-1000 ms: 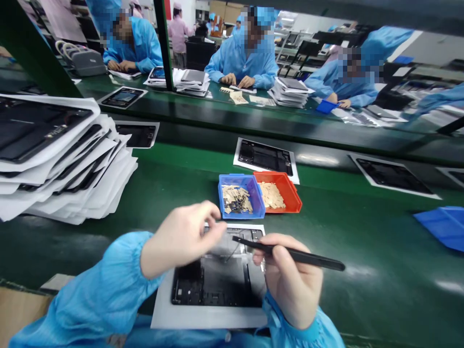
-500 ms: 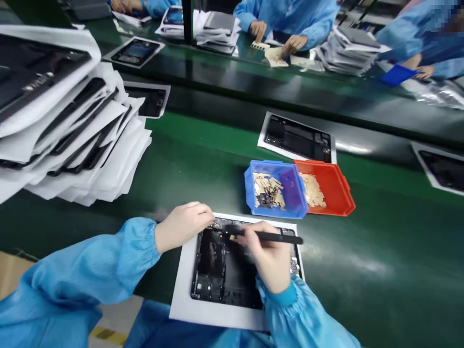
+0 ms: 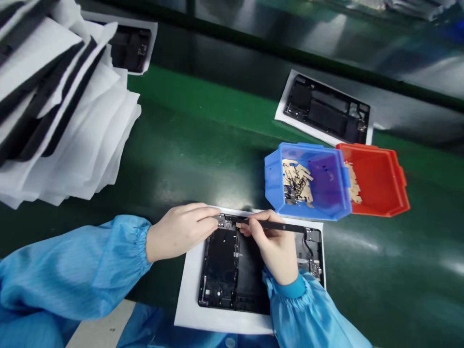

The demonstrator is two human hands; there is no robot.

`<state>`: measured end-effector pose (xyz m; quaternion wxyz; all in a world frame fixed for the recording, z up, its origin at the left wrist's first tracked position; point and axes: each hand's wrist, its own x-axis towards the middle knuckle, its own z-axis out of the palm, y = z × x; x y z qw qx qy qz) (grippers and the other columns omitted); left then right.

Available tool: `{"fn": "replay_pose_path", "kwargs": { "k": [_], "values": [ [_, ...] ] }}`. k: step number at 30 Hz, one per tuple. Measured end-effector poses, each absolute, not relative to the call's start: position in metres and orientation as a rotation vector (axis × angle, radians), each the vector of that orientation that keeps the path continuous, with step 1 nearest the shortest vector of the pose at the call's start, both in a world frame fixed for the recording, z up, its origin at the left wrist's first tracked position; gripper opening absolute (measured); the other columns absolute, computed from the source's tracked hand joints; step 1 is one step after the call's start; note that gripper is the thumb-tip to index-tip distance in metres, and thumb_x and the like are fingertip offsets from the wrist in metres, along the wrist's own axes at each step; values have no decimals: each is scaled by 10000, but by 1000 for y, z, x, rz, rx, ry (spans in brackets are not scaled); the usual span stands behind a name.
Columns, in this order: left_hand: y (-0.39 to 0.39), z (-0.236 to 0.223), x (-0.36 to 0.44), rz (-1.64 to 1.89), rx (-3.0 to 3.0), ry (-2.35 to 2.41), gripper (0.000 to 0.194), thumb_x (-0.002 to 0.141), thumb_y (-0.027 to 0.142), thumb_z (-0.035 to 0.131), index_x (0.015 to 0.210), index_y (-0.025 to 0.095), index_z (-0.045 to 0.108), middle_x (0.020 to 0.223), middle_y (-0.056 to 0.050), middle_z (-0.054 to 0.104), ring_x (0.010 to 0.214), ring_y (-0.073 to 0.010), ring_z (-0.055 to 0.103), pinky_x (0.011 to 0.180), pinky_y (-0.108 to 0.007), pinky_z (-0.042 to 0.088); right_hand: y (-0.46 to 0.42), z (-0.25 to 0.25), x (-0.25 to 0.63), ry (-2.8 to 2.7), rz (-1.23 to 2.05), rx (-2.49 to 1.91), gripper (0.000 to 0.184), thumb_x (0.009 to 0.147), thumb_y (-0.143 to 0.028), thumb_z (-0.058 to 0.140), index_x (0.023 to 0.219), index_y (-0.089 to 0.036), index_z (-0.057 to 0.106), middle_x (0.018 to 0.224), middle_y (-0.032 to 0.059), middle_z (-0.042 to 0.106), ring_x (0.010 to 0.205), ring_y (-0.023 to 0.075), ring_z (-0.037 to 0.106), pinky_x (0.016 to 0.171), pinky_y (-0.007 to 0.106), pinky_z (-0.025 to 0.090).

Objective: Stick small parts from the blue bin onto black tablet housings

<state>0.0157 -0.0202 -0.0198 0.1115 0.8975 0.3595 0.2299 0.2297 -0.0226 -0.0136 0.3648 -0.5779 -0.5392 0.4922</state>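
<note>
An open tablet housing [image 3: 250, 275], black with cables and small parts inside, lies on a white paper sheet [image 3: 192, 295] in front of me. My right hand [image 3: 277, 244] grips black tweezers [image 3: 275, 225] over the housing's far edge, tips toward the left. A small tan piece [image 3: 238, 225] shows at the tips; whether it is pinched I cannot tell. My left hand [image 3: 184, 229] is at the housing's far left corner, fingers pressed together with their tips on it. What lies under those fingertips is hidden.
Beyond my right hand stand a blue bin [image 3: 308, 183] with tan and dark small pieces and a red bin [image 3: 377, 183] with tan pieces. Another tablet housing [image 3: 326, 108] lies behind them. A tall paper-interleaved stack [image 3: 83, 145] rises at left, one more housing [image 3: 130, 48] behind it.
My view has tipped down and closer, so the people opposite are out of sight. The tweezer tips have shifted slightly right from my left fingertips. My left hand stays at the corner.
</note>
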Motion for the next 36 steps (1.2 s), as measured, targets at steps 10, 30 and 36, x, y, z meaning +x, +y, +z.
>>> {"fn": "replay_pose_path", "kwargs": {
  "k": [10, 30, 36],
  "values": [
    [-20, -16, 14, 656, 2627, 1042, 186, 898, 128, 454, 876, 130, 639, 992, -36, 669, 1003, -151, 596, 964, -314, 486, -24, -15, 227, -1376, 1241, -1532, 162, 839, -307, 597, 731, -190, 571, 662, 9, 639, 605, 153, 640, 592, 273, 522],
    [-19, -16, 15, 612, 2608, 1051, 195, 901, 137, 444, 897, 133, 639, 1003, -36, 667, 1001, -146, 599, 965, -324, 494, -22, -16, 228, -1405, 1245, -1531, 168, 836, -306, 598, 718, -189, 579, 657, 9, 636, 612, 158, 645, 592, 280, 535],
    [-19, -16, 15, 613, 2612, 1051, 195, 902, 135, 440, 892, 138, 635, 999, -32, 670, 1008, -145, 597, 973, -320, 488, -22, -16, 227, -1381, 1266, -1534, 177, 830, -314, 605, 717, -182, 574, 663, 11, 631, 602, 154, 645, 591, 277, 544]
  ]
}}
